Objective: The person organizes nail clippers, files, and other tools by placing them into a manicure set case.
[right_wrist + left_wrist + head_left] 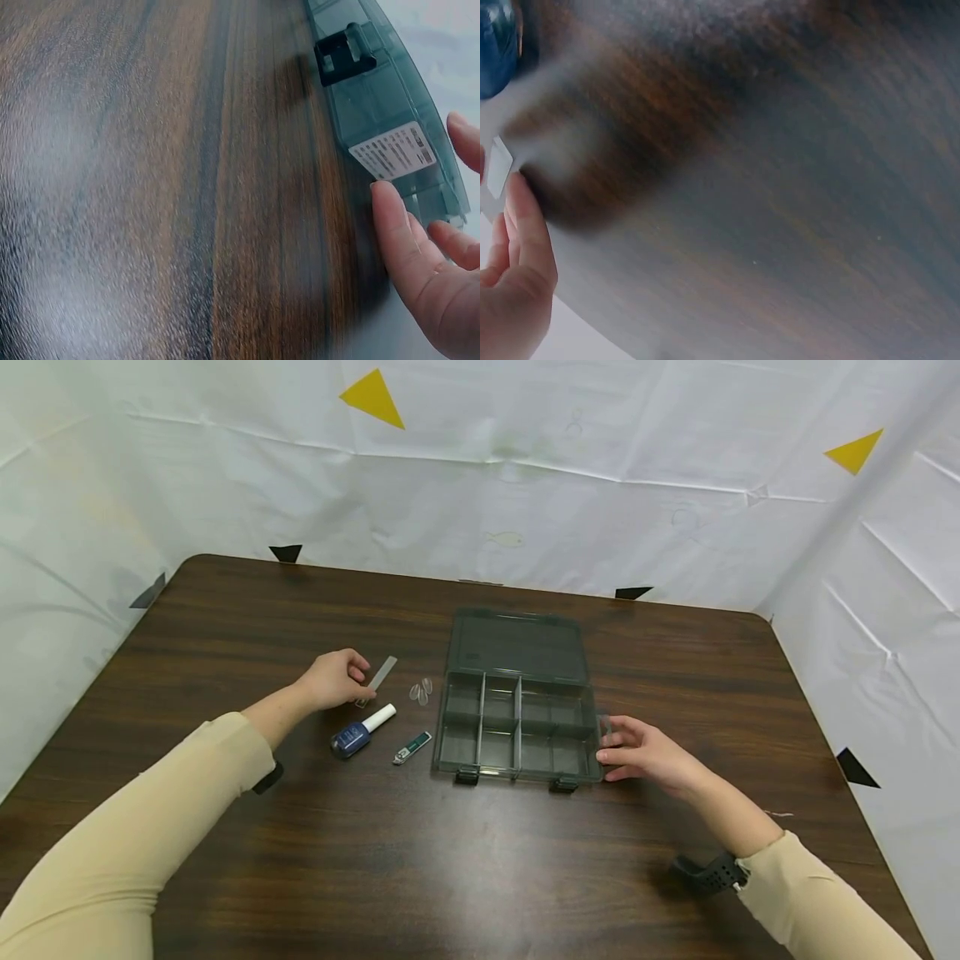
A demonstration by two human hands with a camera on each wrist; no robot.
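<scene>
Dark wood-grain worktop (480, 860) carrying: one smoke-tinted compartment box (517, 727), lid open and laid back; right hand (645, 753) with fingers against its right wall. Left hand (333, 679) pinching the near end of a grey nail file (381, 674). Between hand and box: blue nail polish bottle (358, 732) on its side, nail clipper (412, 747), small cluster of clear nail tips (420, 692).

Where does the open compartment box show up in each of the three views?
Head: the compartment box sits at table centre, lid open, right hand at its right side.
Left wrist: not in it.
Right wrist: upper right, the box's side wall with latch and white label.
Shared landmark: the dark wooden table.
</scene>
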